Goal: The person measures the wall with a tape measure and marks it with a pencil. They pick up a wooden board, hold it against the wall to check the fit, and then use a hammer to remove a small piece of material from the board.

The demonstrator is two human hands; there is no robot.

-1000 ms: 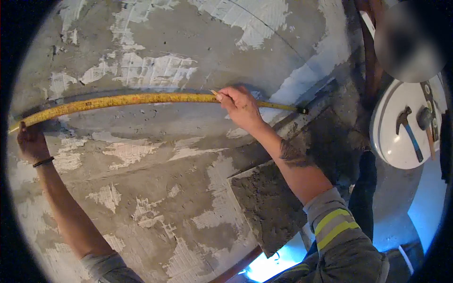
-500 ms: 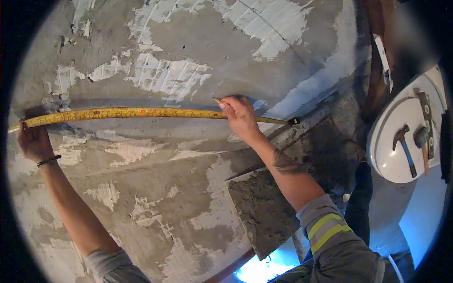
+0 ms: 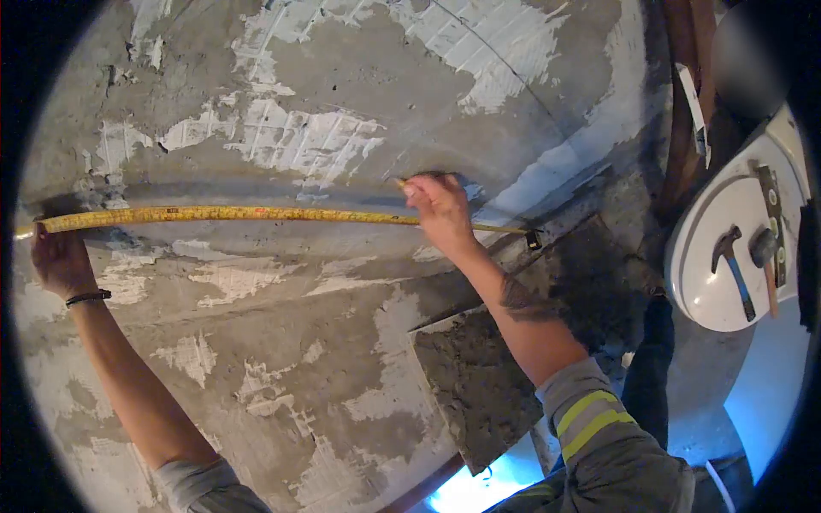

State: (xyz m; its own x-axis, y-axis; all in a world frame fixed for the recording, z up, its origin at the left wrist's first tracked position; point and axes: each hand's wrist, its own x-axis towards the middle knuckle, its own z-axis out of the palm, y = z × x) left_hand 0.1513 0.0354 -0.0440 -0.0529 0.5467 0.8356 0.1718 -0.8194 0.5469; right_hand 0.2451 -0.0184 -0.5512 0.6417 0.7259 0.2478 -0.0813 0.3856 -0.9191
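A yellow tape measure (image 3: 256, 213) stretches across the rough, patchy cement wall (image 3: 359, 94) in a slight bow. My left hand (image 3: 62, 265) is closed on its far left end, fingers pinching the blade. On the right, the blade passes behind my right hand (image 3: 439, 208) and runs to the small dark tape case (image 3: 534, 240), which sits by the wall's edge. Between the closed fingers of my right hand is a pencil (image 3: 400, 182), its tip pointing left, just above the tape. The rest of the pencil is hidden by the fingers.
To the right, a white toilet lid (image 3: 694, 286) carries a blue-handled hammer (image 3: 732, 269), a mallet (image 3: 763, 250) and a spirit level (image 3: 773, 218). A rough grey slab (image 3: 475, 376) leans below my right forearm. Bright bluish light shows at the bottom.
The tape's middle has sagged lower, and its case has tipped to hang downward. My right hand has shifted slightly right with the pencil. My left hand stays at the tape's end.
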